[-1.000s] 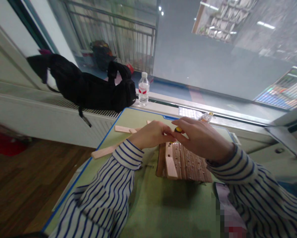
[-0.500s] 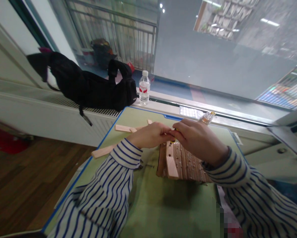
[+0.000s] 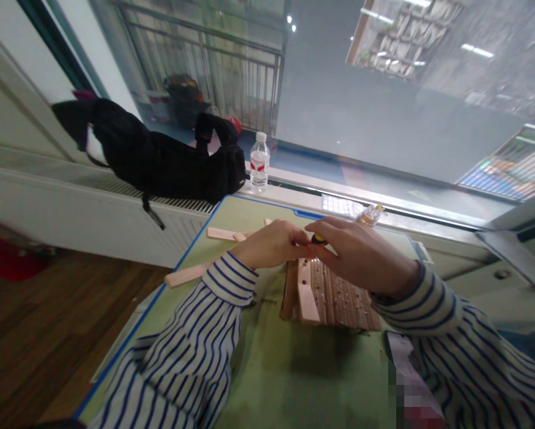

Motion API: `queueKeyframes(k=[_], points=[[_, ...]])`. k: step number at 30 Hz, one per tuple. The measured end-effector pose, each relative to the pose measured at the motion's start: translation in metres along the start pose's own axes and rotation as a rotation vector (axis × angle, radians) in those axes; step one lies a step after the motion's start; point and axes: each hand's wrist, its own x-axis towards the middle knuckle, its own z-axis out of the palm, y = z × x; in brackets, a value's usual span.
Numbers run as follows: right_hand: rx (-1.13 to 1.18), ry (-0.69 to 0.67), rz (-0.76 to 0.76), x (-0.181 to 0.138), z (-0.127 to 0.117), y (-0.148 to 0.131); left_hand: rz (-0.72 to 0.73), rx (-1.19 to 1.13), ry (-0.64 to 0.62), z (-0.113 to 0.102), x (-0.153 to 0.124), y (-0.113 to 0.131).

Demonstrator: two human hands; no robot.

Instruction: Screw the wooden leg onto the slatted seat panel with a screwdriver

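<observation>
My right hand is closed around a yellow-and-black screwdriver, mostly hidden by the fingers. My left hand meets it, with thumb and fingers pinched together; what they grip is hidden. Just below both hands, a pale wooden piece with dark holes and an angled end lies along the left side of a corrugated cardboard block. The hands cover the far end of both. Small dark bits, perhaps screws, lie on the table left of the block.
More wooden strips lie on the green, blue-edged table to the left. A water bottle and a black bag rest on the sill. A clear packet is behind my right hand.
My right hand has shifted and turned slightly, exposing more of the screwdriver's yellow-and-black part between the fingers. The wooden piece and cardboard block stay in place; the view has tilted a little.
</observation>
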Motion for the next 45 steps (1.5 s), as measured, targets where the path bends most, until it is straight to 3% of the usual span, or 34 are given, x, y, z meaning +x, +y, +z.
queueKeyframes(k=[10,18,24,36,45], points=[[-0.013,0.042,-0.033,0.001,0.013,0.007,0.025,-0.106,-0.080,-0.003,-0.002,0.000],[-0.019,0.127,0.025,0.002,0.018,0.006,0.029,-0.049,-0.069,-0.003,-0.002,0.000],[-0.009,0.134,0.055,0.000,0.019,0.006,0.001,-0.011,0.006,-0.001,0.000,0.004],[0.039,-0.053,-0.052,-0.001,-0.005,0.015,0.012,-0.013,0.008,0.002,0.001,0.005],[-0.074,0.077,-0.032,-0.001,0.011,0.013,0.002,-0.034,-0.054,0.001,-0.001,0.000]])
